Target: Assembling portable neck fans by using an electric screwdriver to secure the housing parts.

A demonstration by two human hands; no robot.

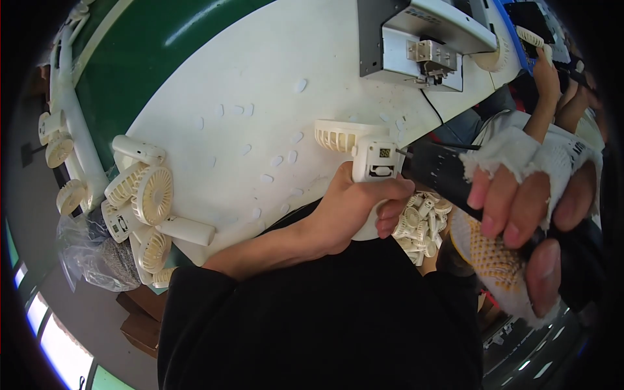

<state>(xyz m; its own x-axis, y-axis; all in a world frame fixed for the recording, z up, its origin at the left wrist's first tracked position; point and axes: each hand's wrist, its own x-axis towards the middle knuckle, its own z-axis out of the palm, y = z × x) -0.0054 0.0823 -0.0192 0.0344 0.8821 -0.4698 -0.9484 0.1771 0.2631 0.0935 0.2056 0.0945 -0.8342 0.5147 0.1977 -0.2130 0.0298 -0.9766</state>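
Spanning most of the upper frame, a white worktable (260, 78) curves against a green surface (143, 52) at upper left. Small white oval pieces (291, 156) lie scattered over the tabletop. Grey metal fixture (416, 45) stands at the table's far edge, a black cable running down from it. At the left edge of the table, a heap of cream handheld fans (146, 201) lies piled together, some overhanging the rim; a clear plastic bag (91, 253) sits just below them. More fans sit along a white rail (71, 117) at far left. A pile of small cream fan parts (419, 224) shows below the table edge, between the two hands.

Left hand (354, 211): bare, clenched around the handle of a cream handheld fan (370, 159), held at the near table edge with its round head lying over the tabletop.

Right hand (539, 208): in a frayed white fingerless glove, grasping a black powered tool (442, 172) whose tip meets the fan's handle.

Another person's hands (552, 71) work at upper right, well apart.
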